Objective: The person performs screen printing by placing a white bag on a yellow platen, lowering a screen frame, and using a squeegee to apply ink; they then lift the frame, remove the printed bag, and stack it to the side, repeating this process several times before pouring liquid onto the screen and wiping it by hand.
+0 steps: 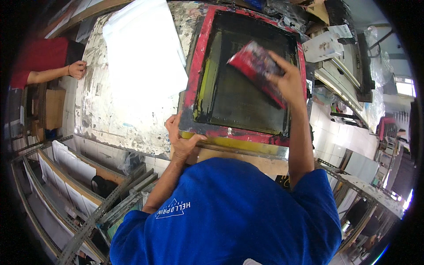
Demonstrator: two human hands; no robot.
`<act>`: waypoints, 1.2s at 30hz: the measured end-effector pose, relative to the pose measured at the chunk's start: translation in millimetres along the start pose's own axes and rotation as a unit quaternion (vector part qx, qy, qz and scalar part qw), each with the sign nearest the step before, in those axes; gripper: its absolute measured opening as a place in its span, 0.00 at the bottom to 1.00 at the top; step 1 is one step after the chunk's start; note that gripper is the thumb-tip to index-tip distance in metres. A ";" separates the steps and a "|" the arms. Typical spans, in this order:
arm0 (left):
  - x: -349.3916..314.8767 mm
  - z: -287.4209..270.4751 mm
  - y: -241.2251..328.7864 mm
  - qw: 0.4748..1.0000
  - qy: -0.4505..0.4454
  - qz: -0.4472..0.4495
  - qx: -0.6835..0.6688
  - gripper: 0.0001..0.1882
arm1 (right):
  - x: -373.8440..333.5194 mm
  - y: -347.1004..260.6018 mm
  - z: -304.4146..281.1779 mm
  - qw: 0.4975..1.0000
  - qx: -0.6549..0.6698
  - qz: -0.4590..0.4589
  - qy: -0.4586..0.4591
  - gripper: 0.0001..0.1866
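Note:
A screen printing frame (201,57), red and stained with black, lies on the worktable with dark mesh (238,108) inside it. Yellow smears run down the mesh's left side. My right hand (286,79) is closed around an ink-stained red and dark squeegee (254,70), tilted over the mesh and slightly blurred. Whether its blade touches the mesh I cannot tell. At the frame's near left corner, my left hand (181,138) grips the edge, its thumb along the front side and its fingers at the left side.
White sheets (141,48) are stacked left of the frame on the paint-spattered table (119,128). A co-worker's hand (77,70) rests by the table's far left edge. Metal racks (70,176) stand below left. A white box (322,46) and plastic wrapping crowd the right.

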State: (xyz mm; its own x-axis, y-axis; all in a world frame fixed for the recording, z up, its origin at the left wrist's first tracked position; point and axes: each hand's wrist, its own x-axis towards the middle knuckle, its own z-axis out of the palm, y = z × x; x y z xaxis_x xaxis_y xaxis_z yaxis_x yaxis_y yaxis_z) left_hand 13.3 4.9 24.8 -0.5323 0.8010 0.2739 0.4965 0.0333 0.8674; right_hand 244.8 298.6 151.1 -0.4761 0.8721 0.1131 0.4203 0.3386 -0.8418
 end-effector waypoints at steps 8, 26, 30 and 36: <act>70.9 -0.8 85.9 0.968 0.108 0.016 -0.228 0.55 | -78.1 -150.8 -15.8 0.922 -0.355 -0.153 -0.023 0.36; 301.7 194.7 -64.2 0.973 0.008 0.108 0.205 0.27 | 51.3 -230.3 -98.8 0.944 -0.167 -0.274 0.081 0.24; 294.0 220.0 -55.8 0.939 -0.014 0.138 0.314 0.20 | 52.1 -226.5 -104.4 0.955 -0.154 -0.242 0.070 0.23; 310.5 205.3 -50.5 0.994 -0.093 -0.051 -0.020 0.09 | 54.4 -237.4 -105.6 0.964 -0.130 -0.226 0.046 0.23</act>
State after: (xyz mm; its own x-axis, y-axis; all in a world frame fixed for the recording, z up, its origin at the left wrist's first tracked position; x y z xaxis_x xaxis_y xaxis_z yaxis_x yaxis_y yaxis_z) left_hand -36.4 374.6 -19.3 -0.4404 0.8915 0.1060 0.4178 0.0990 0.9031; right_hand 200.6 302.9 412.9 -0.5908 0.6379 0.4940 0.3711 0.7585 -0.5356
